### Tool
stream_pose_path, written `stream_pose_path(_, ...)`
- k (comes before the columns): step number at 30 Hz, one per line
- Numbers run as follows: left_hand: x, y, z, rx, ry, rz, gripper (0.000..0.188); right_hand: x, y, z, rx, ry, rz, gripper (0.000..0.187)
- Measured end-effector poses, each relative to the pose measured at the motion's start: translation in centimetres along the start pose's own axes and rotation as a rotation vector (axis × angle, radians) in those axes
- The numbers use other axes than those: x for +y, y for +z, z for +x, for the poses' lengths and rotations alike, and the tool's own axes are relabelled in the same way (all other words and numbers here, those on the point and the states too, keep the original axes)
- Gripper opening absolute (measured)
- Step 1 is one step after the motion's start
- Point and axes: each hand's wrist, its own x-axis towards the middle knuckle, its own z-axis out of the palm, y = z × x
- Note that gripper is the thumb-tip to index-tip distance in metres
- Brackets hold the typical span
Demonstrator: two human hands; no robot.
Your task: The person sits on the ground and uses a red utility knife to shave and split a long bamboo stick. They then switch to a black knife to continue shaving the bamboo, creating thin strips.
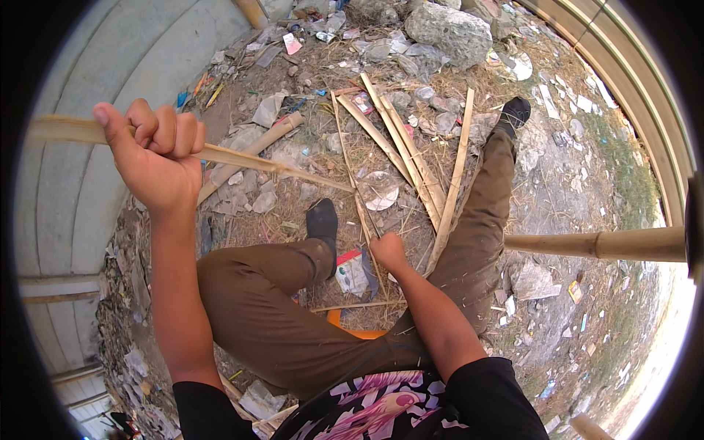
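Raised at the left, my left hand (pixel 158 158) is closed around a long bamboo strip (pixel 246 160), its thumb on the upper side. The strip slopes down to the right, toward the middle of the ground. Between my legs, my right hand (pixel 389 251) is closed on what looks like a knife (pixel 370 216) with a thin dark blade, its handle hidden in the fist. The blade meets or lies very near the strip's lower end; contact cannot be made out. Several split bamboo slats (pixel 400 143) lie on the ground beyond my right hand.
A round bamboo pole (pixel 253 155) lies behind the held strip. Another bamboo pole (pixel 601 244) juts in from the right. Litter and stones cover the ground, with a large rock (pixel 449 33) at the back. A grey panelled wall (pixel 66 213) stands at the left.
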Motion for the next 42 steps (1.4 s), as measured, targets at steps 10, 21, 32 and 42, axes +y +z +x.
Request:
stream_pose_path(10,-0.1,0.2,0.1,0.033,0.044,0.074,0.061,1.2,0.8,0.8,-0.020,0.024,-0.014,0.038)
stream_pose_path(21,-0.3,0.2,-0.2,-0.149,-0.037,0.029,0.059,-1.0,-1.2,0.9,0.214,-0.192,0.155,0.026)
stream_pose_path(32,-1.0,2.9,-0.6,-0.299,-0.045,-0.001,0.060,3.0,-0.3,2.7,-0.495,0.539,0.703,0.034)
stream_pose_path(42,-1.1,4.2,-1.7,-0.228,-0.018,0.000,0.061,0.8,-2.4,0.7,-0.174,0.101,-0.277,0.038)
